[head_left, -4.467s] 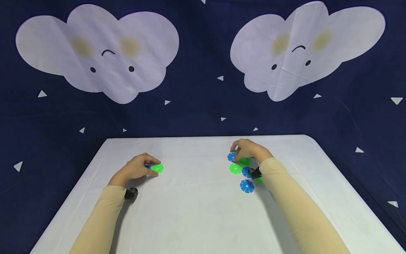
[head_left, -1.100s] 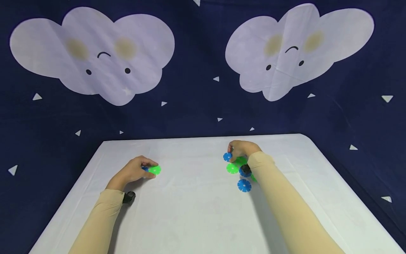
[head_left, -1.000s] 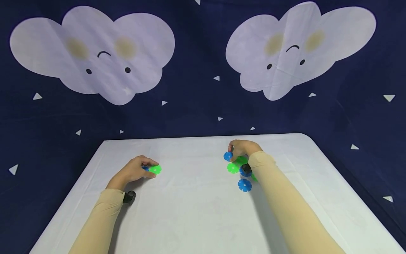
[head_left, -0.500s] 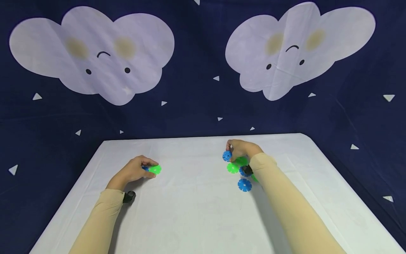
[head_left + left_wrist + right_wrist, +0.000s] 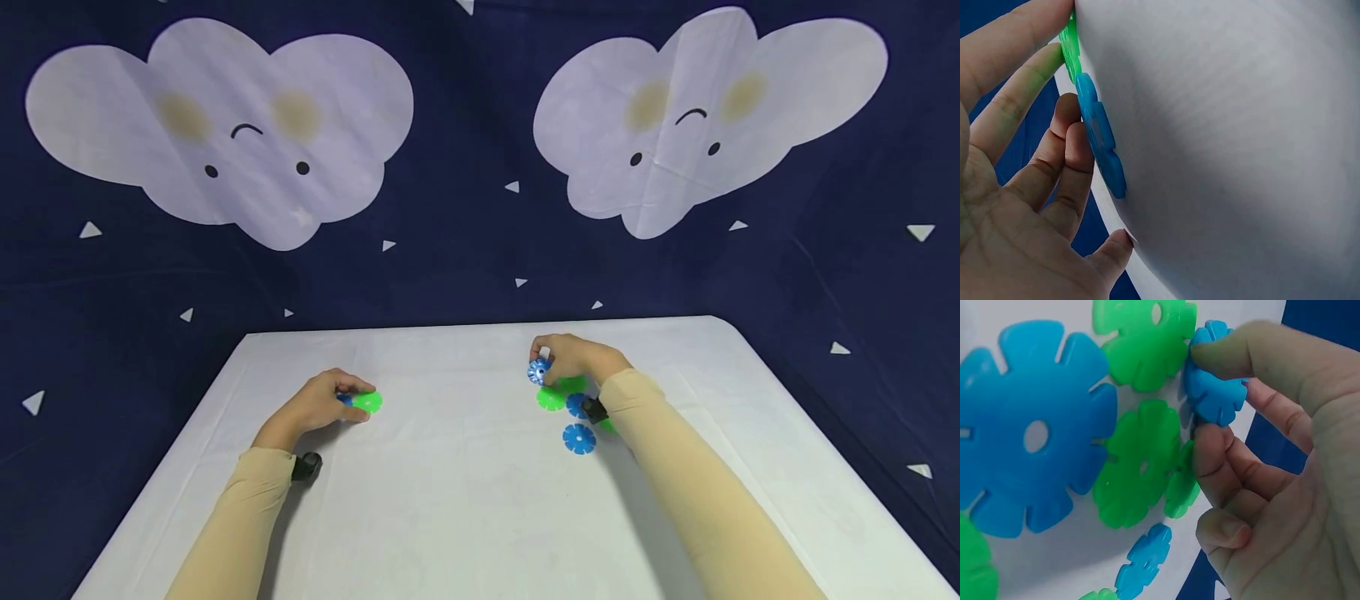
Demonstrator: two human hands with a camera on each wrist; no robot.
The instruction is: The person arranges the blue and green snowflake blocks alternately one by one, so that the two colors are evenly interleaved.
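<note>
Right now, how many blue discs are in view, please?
4 blue discs: one pinched by right hand, two flat beside its wrist, one under left hand; others may be hidden.

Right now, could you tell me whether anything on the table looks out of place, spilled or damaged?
Nothing stands out. The right hand pinches a blue disc lifted off the white table; the left hand holds a joined green disc and blue one. The loose discs lie flat and look intact.

Right hand has tipped blue disc off table, pinched.
</note>
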